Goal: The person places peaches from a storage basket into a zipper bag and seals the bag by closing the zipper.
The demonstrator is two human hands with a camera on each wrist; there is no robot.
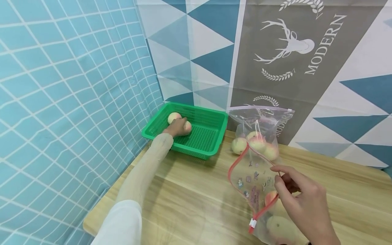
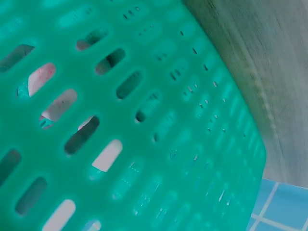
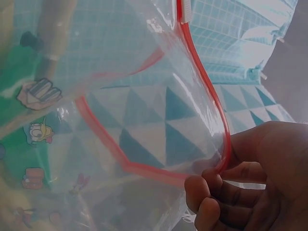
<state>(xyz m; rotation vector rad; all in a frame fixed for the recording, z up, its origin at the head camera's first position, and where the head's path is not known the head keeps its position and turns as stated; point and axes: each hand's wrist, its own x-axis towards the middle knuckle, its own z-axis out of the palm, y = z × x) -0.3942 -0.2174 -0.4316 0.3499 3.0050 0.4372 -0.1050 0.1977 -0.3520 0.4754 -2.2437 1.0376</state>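
Inside the green plastic basket (image 1: 214, 149), my left hand (image 1: 177, 127) grips a pale pink-and-yellow peach (image 1: 188, 127), its fingers curled over the top. Another peach (image 1: 174, 117) lies just behind that hand. In the left wrist view the slotted basket wall (image 2: 159, 115) hides most of the hand. My right hand (image 1: 301, 197) pinches the red zip edge of a clear printed bag (image 1: 254, 183), whose mouth gapes open. The right wrist view shows the thumb and fingers of the right hand (image 3: 245, 183) on that red rim (image 3: 211, 96). Peaches (image 1: 280, 227) sit inside this bag.
Behind the red-edged bag stands a second clear zip bag (image 1: 260, 115) with a pink-lilac top, holding several peaches (image 1: 256, 141). The wooden table (image 1: 183, 197) meets a blue tiled-pattern sheet (image 1: 61, 102) on the left and a triangle-patterned backdrop (image 1: 211, 44) behind.
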